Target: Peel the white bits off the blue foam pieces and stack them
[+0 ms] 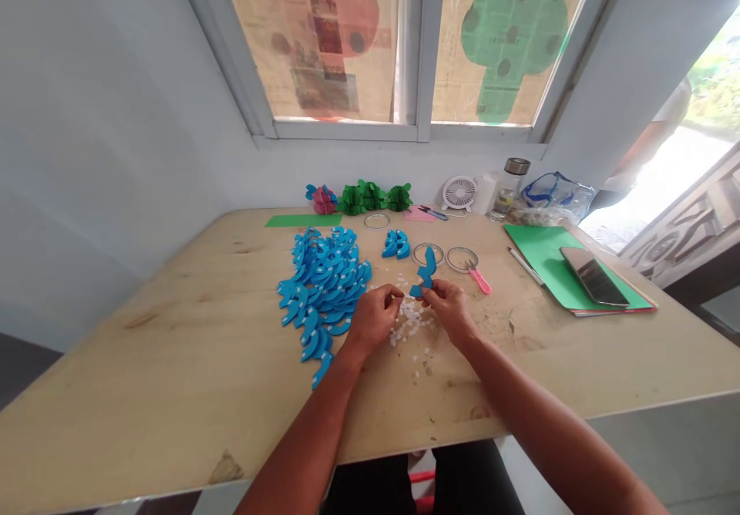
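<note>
Between the thumb and fingers of my right hand is a curved blue paper piece, raised above the table. My left hand is just left of it, its thumb and index finger pinched together; whatever lies between those fingertips is too small to make out. Under and between both hands, small white bits are scattered on the wood. A large heap of blue curved pieces, many with white patches on them, spreads to the left of my left hand. Beyond the hands lies a smaller blue stack.
Metal rings and pink-handled scissors lie behind my right hand. Green paper crafts, a small fan and a glass bottle line the wall. At right, a phone rests on green sheets. A person stands by the doorway.
</note>
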The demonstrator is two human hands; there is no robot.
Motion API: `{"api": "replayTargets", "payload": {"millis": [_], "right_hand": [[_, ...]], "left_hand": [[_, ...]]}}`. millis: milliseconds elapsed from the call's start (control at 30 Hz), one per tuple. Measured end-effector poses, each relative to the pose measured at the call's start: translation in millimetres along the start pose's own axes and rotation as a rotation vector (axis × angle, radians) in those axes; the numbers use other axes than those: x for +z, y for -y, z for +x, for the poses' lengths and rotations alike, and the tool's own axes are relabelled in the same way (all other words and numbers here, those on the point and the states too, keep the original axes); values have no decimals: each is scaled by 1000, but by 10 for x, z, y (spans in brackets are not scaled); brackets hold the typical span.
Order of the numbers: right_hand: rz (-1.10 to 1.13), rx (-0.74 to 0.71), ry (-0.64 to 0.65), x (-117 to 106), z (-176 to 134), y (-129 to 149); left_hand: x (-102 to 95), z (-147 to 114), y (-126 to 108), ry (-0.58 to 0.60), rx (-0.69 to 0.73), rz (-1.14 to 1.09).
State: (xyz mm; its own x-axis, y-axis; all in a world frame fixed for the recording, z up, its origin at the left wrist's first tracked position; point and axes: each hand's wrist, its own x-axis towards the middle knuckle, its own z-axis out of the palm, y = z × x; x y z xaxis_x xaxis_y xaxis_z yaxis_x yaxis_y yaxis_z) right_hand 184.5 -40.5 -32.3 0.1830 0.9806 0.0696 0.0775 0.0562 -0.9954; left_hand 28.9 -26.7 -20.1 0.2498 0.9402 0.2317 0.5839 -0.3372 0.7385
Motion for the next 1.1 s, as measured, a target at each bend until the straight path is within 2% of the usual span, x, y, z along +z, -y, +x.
{"api": "replayTargets", "payload": {"millis": [67,167,367,567,667,900,1000,1100], "right_hand": [[0,-3,3,9,-11,14],[-26,-17,16,23,-18,12],[-88,-56,31,51,3,-90],[-126,-80,53,50,-25,-71],[-161,-83,39,49,-29,-66],[-224,-98,40,61,6,-172],[-300,-140,37,50,-3,-159],[-318,-161,32,32,-11,-127]], "left_hand": [[7,12,19,-53,-37,-38],[41,27,27,-99,-50,-207],[170,37,46,-104,-118,-525],[225,53,68,-128,-140,-582],[209,33,25,-146,-96,-480],[145,-76,-152,-167,108,108],[134,-96,-181,-153,143,190],[137,-94,-170,-159,161,169]]}}
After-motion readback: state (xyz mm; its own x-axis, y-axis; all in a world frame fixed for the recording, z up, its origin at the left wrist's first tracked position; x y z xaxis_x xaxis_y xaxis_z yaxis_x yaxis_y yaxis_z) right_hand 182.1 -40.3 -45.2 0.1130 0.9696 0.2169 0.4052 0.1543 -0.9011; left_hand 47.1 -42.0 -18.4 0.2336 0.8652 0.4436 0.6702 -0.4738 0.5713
